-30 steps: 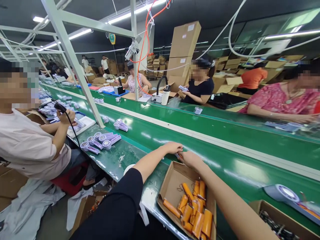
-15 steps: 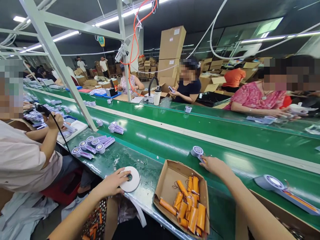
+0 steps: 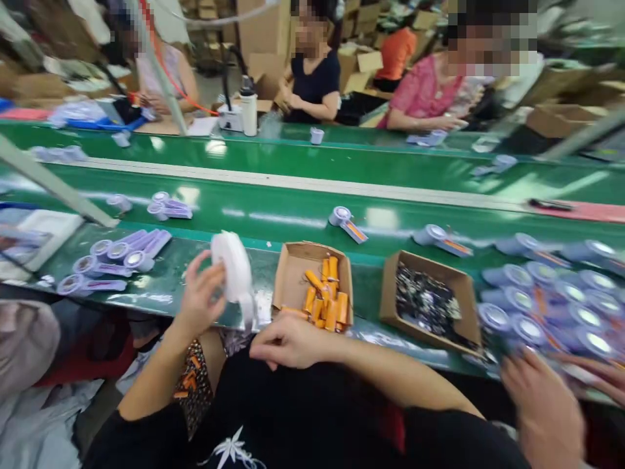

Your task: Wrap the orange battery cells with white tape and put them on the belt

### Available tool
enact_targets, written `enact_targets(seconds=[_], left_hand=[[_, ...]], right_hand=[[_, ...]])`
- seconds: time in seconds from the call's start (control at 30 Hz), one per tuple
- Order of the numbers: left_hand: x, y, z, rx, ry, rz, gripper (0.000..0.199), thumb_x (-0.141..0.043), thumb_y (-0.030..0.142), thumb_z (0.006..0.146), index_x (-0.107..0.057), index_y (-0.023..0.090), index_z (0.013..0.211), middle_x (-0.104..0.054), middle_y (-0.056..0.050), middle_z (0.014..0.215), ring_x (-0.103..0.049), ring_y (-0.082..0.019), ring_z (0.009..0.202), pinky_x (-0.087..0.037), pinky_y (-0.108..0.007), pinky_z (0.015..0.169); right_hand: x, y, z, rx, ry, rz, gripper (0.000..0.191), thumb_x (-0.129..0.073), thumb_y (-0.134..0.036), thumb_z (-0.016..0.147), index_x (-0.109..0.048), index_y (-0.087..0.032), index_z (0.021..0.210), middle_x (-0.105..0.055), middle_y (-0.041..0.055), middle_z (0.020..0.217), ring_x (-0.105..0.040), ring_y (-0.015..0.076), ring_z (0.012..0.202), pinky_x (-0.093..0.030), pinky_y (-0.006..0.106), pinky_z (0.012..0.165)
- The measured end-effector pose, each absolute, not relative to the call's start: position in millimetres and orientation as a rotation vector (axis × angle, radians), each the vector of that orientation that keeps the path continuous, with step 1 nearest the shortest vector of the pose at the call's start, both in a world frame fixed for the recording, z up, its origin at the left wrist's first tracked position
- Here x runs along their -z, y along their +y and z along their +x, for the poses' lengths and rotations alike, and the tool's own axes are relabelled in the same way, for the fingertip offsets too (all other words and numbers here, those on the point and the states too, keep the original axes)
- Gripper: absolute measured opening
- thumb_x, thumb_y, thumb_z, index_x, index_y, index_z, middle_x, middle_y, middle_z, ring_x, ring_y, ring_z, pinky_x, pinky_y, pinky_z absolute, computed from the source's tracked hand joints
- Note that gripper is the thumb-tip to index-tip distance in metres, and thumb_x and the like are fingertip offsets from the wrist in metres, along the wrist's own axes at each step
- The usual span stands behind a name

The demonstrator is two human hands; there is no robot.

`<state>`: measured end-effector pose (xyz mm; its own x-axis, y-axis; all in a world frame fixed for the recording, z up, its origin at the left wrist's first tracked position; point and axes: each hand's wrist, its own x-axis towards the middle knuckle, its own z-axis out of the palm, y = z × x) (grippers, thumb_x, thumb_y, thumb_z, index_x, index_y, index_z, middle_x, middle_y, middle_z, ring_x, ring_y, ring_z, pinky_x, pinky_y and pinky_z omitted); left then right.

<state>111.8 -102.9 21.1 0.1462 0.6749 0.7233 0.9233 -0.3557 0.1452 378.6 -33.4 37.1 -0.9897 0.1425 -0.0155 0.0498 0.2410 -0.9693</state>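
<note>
My left hand (image 3: 200, 293) grips a roll of white tape (image 3: 233, 266), lifted and tilted on edge above the bench, its loose end hanging down. My right hand (image 3: 293, 340) is close to my body at the bench edge, fingers curled together; whatever is in them, if anything, is hidden. Just beyond it stands a small cardboard box (image 3: 289, 277) with orange-wrapped battery cells (image 3: 329, 296) and thin wires. On the green belt past the box lies a lilac handheld fan (image 3: 346, 221) with an orange strip in its handle.
Several lilac fans (image 3: 117, 251) lie on the bench at left. A carton of small dark parts (image 3: 430, 303) stands at right, beside many fans (image 3: 532, 299) and a co-worker's hands (image 3: 544, 394). A slanted metal post (image 3: 53, 182) is at left. Other people sit across the belt (image 3: 273, 202).
My left hand has raised the tape roll off the bench and turned it on edge. My right hand has left the fan on the belt and come back toward my body. The view has turned right and down.
</note>
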Motion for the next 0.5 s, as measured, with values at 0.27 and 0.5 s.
enact_targets(seconds=[0.27, 0.5], left_hand=[[-18, -103, 111, 0.952, -1.350, -2.072, 0.050, -0.074, -0.004, 0.085, -0.072, 0.028, 0.122, -0.081, -0.007, 0.118, -0.058, -0.032, 0.148, -0.051, -0.057, 0.122], [-9, -109, 105, 1.764, -1.884, -1.796, 0.061, -0.094, 0.045, 0.083, -0.071, 0.022, 0.133, -0.077, -0.011, 0.120, -0.075, -0.031, 0.117, -0.066, -0.050, 0.103]], right_hand=[[-44, -21, 379, -1.783, -2.214, -0.539, 0.035, -0.078, -0.053, 0.099, -0.079, -0.018, 0.105, -0.077, -0.0016, 0.073, -0.067, 0.0128, 0.061, -0.047, 0.022, 0.061], [-39, -10, 385, -1.374, -2.763, -0.396, 0.025, -0.074, -0.043, 0.105, -0.085, -0.020, 0.101, -0.078, 0.0002, 0.072, -0.068, 0.0151, 0.064, -0.041, 0.025, 0.061]])
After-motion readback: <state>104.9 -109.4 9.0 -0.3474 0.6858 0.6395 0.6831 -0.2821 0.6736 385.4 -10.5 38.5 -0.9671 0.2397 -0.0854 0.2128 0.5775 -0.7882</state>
